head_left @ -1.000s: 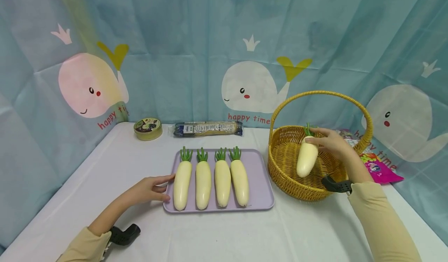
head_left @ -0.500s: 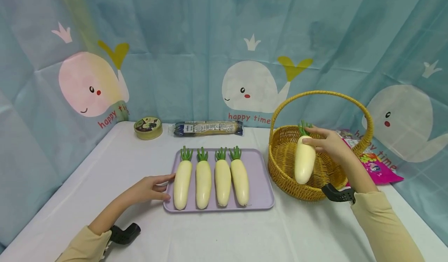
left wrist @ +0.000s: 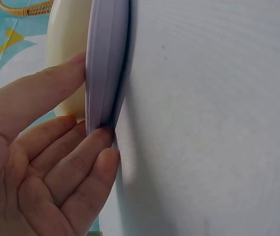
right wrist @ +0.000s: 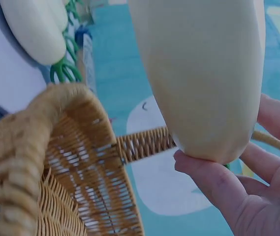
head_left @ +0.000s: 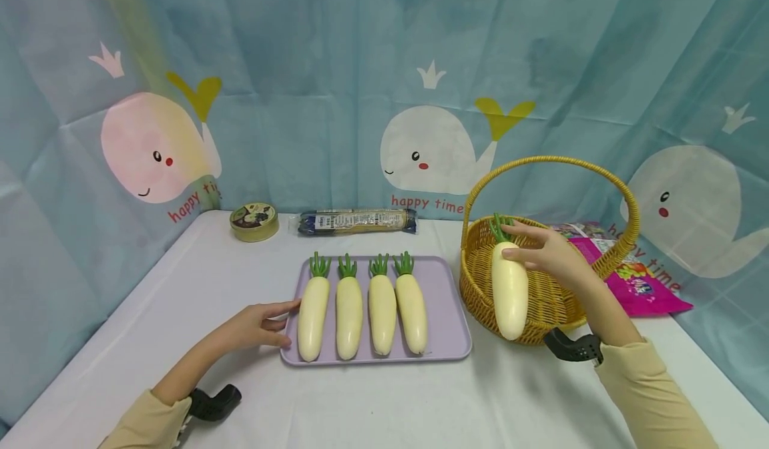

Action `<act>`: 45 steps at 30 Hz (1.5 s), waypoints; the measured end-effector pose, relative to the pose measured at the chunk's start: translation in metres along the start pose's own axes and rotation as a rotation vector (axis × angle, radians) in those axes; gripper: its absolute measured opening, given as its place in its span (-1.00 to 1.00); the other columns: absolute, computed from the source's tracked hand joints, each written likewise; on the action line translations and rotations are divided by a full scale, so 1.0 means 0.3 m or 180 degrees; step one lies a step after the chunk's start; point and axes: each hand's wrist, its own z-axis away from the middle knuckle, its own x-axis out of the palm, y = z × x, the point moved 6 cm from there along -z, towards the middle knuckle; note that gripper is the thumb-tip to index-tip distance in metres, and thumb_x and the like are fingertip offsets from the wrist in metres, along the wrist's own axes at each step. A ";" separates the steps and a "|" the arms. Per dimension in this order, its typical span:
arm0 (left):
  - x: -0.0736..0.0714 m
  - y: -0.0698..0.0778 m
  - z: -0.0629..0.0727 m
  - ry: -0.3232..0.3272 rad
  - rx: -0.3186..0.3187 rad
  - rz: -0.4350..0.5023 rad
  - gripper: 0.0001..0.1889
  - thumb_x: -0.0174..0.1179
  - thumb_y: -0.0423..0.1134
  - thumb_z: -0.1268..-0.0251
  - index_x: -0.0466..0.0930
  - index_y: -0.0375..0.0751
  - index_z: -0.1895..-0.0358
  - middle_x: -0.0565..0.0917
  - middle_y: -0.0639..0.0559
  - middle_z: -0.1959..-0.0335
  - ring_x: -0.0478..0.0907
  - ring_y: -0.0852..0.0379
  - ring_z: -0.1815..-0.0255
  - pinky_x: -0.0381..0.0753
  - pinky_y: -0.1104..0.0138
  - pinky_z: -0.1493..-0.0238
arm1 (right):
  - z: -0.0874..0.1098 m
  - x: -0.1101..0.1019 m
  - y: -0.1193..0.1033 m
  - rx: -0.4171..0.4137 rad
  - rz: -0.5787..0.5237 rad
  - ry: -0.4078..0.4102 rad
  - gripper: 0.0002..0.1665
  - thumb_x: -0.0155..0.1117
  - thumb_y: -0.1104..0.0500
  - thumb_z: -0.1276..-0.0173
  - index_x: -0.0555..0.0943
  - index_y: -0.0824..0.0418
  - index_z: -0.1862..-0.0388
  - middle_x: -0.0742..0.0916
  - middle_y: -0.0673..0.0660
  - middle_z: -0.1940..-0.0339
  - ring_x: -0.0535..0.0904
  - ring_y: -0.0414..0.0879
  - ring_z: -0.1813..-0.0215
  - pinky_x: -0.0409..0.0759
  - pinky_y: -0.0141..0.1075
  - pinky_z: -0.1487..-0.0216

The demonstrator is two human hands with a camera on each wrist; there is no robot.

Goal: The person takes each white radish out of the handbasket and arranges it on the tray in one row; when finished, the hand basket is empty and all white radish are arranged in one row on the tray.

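Note:
My right hand (head_left: 543,252) pinches a white radish (head_left: 509,295) near its green top. The radish hangs upright, tip down, over the basket's near-left rim. In the right wrist view its smooth body (right wrist: 199,73) rises from between thumb and fingers. My left hand (head_left: 255,325) rests at the left edge of the lilac tray (head_left: 447,322), fingertips touching the rim. The left wrist view shows thumb and fingers against the tray edge (left wrist: 108,64). Several white radishes (head_left: 348,319) lie side by side on the tray, leaves to the back. The wicker basket (head_left: 480,295) stands right of the tray.
The basket's tall handle (head_left: 553,159) arches beside my right hand. Pink snack bags (head_left: 645,289) lie right of the basket. A round tin (head_left: 254,222) and a long plastic-wrapped packet (head_left: 357,221) sit along the back, before a blue curtain (head_left: 300,69).
My right hand has moved left and nearer with the radish, from over the basket's inside to its near-left rim. The left hand and the tray have stayed put.

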 end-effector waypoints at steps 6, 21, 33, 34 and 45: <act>0.004 -0.008 -0.012 -0.0018 -0.0258 0.0152 -0.14 0.37 -0.13 0.08 0.15 -0.46 -0.27 0.12 -0.50 -0.23 0.34 -0.32 -0.06 0.51 0.23 0.06 | -0.011 0.053 -0.013 -0.0041 -0.0050 -0.0183 -0.28 0.25 0.13 -0.21 0.25 0.32 -0.30 0.02 0.26 -0.40 0.29 0.26 -0.19 0.45 0.03 -0.01; 0.000 -0.008 -0.015 -0.0021 -0.0316 0.0198 -0.13 0.38 -0.19 0.10 0.12 -0.48 -0.27 0.11 -0.48 -0.23 0.34 -0.29 -0.08 0.51 0.26 0.06 | -0.074 0.175 -0.031 -0.0219 0.0204 -0.0279 -0.27 0.37 0.07 -0.09 0.38 0.27 -0.23 0.14 0.24 -0.38 0.49 0.16 -0.02 0.59 -0.19 0.17; 0.008 -0.018 -0.005 0.0002 -0.0355 0.0209 -0.13 0.39 -0.18 0.12 0.13 -0.46 -0.28 0.11 -0.50 -0.23 0.37 -0.29 -0.05 0.52 0.23 0.07 | -0.137 0.267 -0.038 -0.0328 0.0837 -0.0363 -0.27 0.39 -0.05 -0.02 0.46 0.17 -0.18 0.21 0.23 -0.36 0.55 0.04 0.18 0.55 -0.27 0.37; 0.009 -0.019 -0.004 0.0004 -0.0347 0.0209 -0.13 0.39 -0.18 0.12 0.13 -0.46 -0.28 0.12 -0.49 -0.23 0.37 -0.29 -0.05 0.52 0.23 0.07 | -0.140 0.272 -0.038 -0.0323 0.0881 -0.0358 -0.27 0.39 -0.05 -0.02 0.46 0.17 -0.18 0.22 0.22 -0.35 0.55 0.01 0.21 0.54 -0.28 0.39; 0.000 -0.013 -0.006 0.0018 -0.0316 0.0163 -0.15 0.38 -0.18 0.11 0.16 -0.45 -0.27 0.14 -0.46 -0.24 0.35 -0.29 -0.07 0.51 0.20 0.06 | -0.151 0.357 -0.061 -0.0604 0.1506 -0.0284 -0.38 0.39 0.19 -0.05 0.47 0.37 -0.11 0.24 0.40 -0.29 0.59 0.13 0.19 0.60 -0.25 0.32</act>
